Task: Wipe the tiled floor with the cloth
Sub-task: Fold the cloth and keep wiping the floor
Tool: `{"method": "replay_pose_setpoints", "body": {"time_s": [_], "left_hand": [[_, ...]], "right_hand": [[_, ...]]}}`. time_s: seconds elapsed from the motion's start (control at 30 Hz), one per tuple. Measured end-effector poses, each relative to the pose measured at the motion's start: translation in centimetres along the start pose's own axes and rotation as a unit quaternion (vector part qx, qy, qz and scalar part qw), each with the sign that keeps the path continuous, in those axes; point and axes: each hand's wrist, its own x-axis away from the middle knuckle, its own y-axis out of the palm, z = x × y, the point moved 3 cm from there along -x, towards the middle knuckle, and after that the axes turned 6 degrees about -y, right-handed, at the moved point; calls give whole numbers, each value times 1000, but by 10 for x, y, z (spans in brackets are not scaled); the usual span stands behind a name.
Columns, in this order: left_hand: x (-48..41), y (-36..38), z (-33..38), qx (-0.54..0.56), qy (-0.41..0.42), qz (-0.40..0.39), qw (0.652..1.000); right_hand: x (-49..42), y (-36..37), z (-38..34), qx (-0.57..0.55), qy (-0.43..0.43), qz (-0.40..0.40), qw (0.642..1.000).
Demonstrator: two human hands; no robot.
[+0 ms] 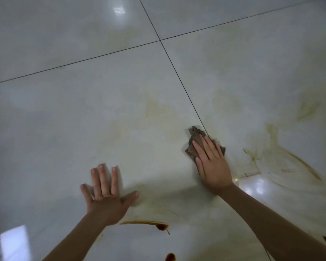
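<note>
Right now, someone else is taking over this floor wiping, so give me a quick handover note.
Left hand: flat on the tile, fingers spread, holding nothing.
Right hand: pressed flat on the brown cloth, which lies on the grout line.
Done: pale yellowish smears suggest some wiping.
Left: brown streaks to the right, and the dark brown spill and drops near the forearms.

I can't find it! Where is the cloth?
The brown cloth is right of centre, pressed flat on the floor under the right hand, beside the dark tile line.
</note>
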Motion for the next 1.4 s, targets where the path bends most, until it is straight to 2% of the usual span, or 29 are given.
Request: {"method": "replay_pose_setpoints", "body": {"time_s": [0.1,0.23,0.27,0.33,0.4,0.5,0.57,0.6,0.67,0.7,0.73,0.77,0.83,0.87,0.93,1.0,1.1,1.2,1.33,1.37,1.4], "left_hand": [[4,-1,0,-2,3,-4,1000],[6,1,3,18,7,31,999],[7,2,2,24,11,46,999],[8,6,0,35,13,74,997],[4,12,-2,43,14,116,992],[2,14,-4,136,48,181,973],[10,11,-15,258,79,217,938],[16,12,-23,285,85,237,925],[32,21,-39,251,61,277,925],[40,29,-45,227,45,286,930],[48,38,-51,211,22,282,936],[55,48,-57,201,-5,271,941],[67,66,-69,200,-63,243,947],[72,73,-74,199,-85,236,947],[83,85,-83,193,-112,234,946],[94,98,-88,186,-129,229,947],[106,117,-89,172,-159,206,950],[112,131,-89,174,-178,178,952],[109,132,-91,212,-151,148,954],[108,130,-93,209,-149,145,956],[106,128,-96,203,-146,139,958]], "right_hand": [[8,6,-9,-14,38,36,999],[-35,5,-1,-13,-73,42,996],[-58,2,-1,-8,-65,48,997],[-102,1,-13,-11,5,65,998],[-130,11,-50,-24,30,71,997],[-112,31,-123,-60,-92,67,992],[-68,40,-156,-80,-216,41,972],[-44,42,-163,-76,-285,8,955],[-26,41,-152,-50,-407,-62,910],[-35,37,-140,-40,-434,-64,898],[-54,31,-127,-33,-425,-57,903],[-77,26,-115,-35,-378,-40,924],[-121,19,-90,-7,-242,-5,970],[-132,18,-83,10,-186,0,983],[-128,22,-93,11,-121,22,992],[-101,28,-129,-14,-118,32,992],[-26,42,-198,-36,-227,-1,973],[49,56,-244,-18,-369,-52,928],[28,54,-228,25,-521,-119,845],[13,48,-213,36,-530,-118,839],[-2,40,-192,33,-505,-112,855]]}}
